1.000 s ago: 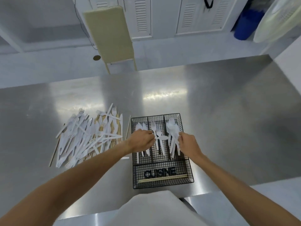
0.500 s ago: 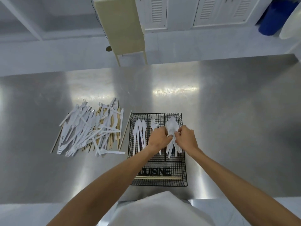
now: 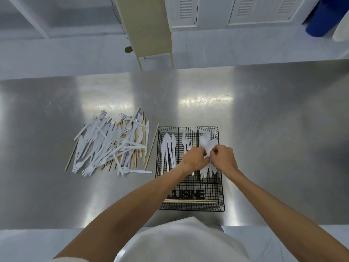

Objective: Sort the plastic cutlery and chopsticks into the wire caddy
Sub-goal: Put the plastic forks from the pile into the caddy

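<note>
A black wire caddy (image 3: 220, 188) marked CUISINE sits on the steel table near me. Its left slot holds white plastic knives (image 3: 167, 148), the middle slot forks (image 3: 186, 141), the right slot a bunch of white spoons (image 3: 206, 143). Chopsticks (image 3: 190, 201) lie across its front slot. My left hand (image 3: 194, 159) and my right hand (image 3: 223, 157) meet over the right slot, both pinching the spoon bunch. A mixed pile of white cutlery and wooden chopsticks (image 3: 111, 144) lies left of the caddy.
One loose chopstick (image 3: 152, 146) lies between the pile and the caddy. A beige chair (image 3: 149, 27) stands beyond the table's far edge. A blue bin (image 3: 321, 17) is at the far right. Bare steel table (image 3: 273, 129) extends to the right.
My left hand moved right from the caddy's left and middle slots to join my right hand at the spoons. The view shifted, so the caddy sits more centrally.
</note>
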`<state>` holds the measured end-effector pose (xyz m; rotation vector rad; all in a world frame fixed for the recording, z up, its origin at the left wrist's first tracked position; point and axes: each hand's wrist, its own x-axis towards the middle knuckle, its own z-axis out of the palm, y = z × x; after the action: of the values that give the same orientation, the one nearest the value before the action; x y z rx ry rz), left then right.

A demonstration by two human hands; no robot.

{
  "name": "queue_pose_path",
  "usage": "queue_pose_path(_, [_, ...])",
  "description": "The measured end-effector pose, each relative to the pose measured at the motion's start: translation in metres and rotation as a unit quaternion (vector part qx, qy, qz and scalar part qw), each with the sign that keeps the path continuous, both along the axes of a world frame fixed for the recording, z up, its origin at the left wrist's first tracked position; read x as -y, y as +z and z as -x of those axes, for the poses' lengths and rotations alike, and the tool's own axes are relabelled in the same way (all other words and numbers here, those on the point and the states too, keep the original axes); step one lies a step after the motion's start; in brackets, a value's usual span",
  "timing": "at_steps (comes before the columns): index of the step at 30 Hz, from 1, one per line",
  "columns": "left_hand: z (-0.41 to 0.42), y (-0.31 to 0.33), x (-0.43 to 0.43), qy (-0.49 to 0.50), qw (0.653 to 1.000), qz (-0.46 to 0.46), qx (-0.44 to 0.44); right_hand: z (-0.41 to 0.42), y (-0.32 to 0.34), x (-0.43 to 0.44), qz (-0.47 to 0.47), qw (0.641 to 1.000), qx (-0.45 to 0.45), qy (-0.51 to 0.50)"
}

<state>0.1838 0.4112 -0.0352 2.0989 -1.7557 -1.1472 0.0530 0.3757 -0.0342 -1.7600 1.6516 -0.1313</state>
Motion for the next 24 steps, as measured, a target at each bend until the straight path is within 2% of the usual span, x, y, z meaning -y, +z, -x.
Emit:
queue_pose_path(6, [-0.016,0.004,-0.01,-0.055,0.998,0.016,-0.033,-0.01,0.006,-0.01,0.042,0.998,-0.035,-0.031])
queue_pose_path(10, [-0.058,0.018,-0.028,-0.037,0.994,0.068,-0.081,-0.043,0.017,-0.022,0.067,0.996,-0.038,-0.042])
queue_pose_path(16, [-0.165,0.019,-0.083,0.038,0.99,0.107,-0.081,-0.137,0.02,-0.064,0.056,0.998,-0.016,0.002])
queue_pose_path(24, [-0.329,-0.001,-0.159,0.102,0.993,0.05,-0.025,-0.262,0.005,-0.118,0.023,0.997,-0.006,0.079])
